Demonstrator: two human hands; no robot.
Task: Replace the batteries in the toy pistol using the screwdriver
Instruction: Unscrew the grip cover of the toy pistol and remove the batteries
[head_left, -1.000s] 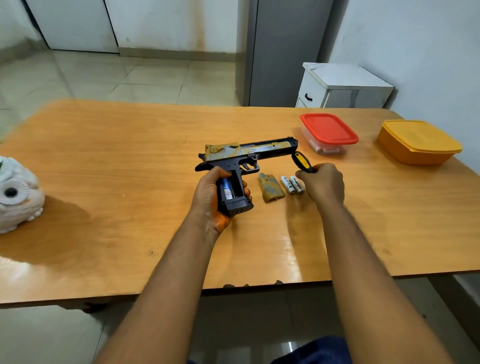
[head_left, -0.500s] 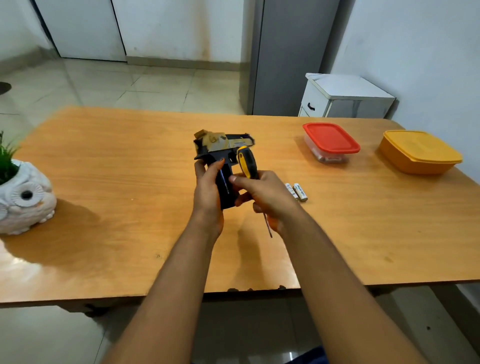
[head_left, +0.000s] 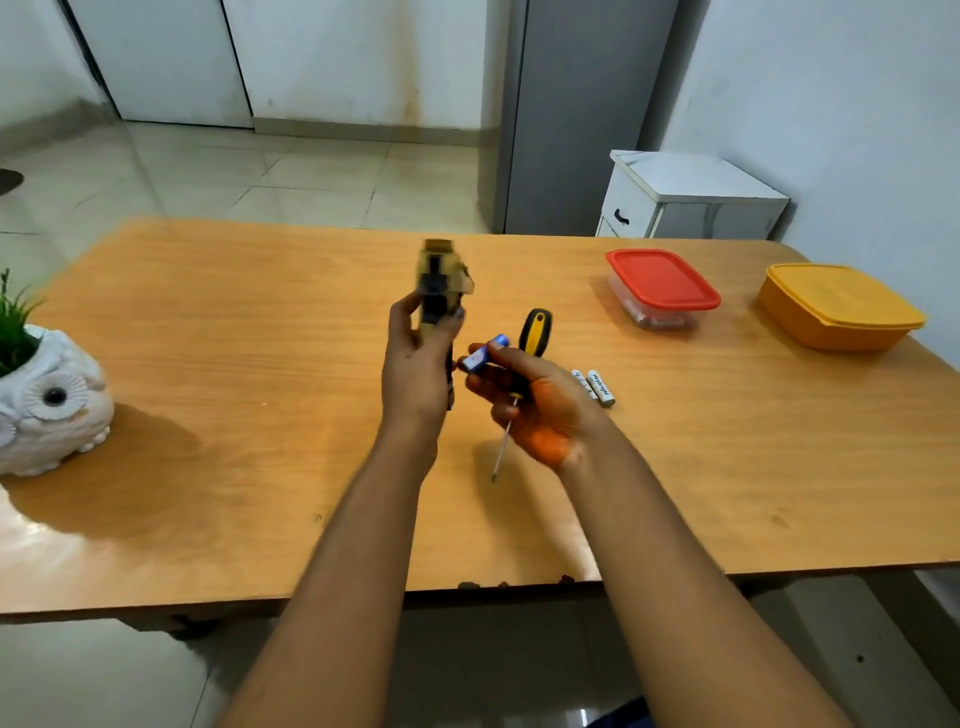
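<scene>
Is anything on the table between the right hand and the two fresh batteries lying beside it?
Nothing visible. The two batteries lie on bare table just right of the right hand, which already holds the screwdriver and a blue battery.

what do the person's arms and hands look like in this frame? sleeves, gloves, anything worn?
Both forearms are bare from the bottom edge of the frame up to the wrists: no sleeves in view. The left hand and right hand wear no gloves, and no watch, bracelet or ring is visible. The right hand's palm shows an orange tinge, possibly a stain or reflected light; cannot tell which.
</scene>
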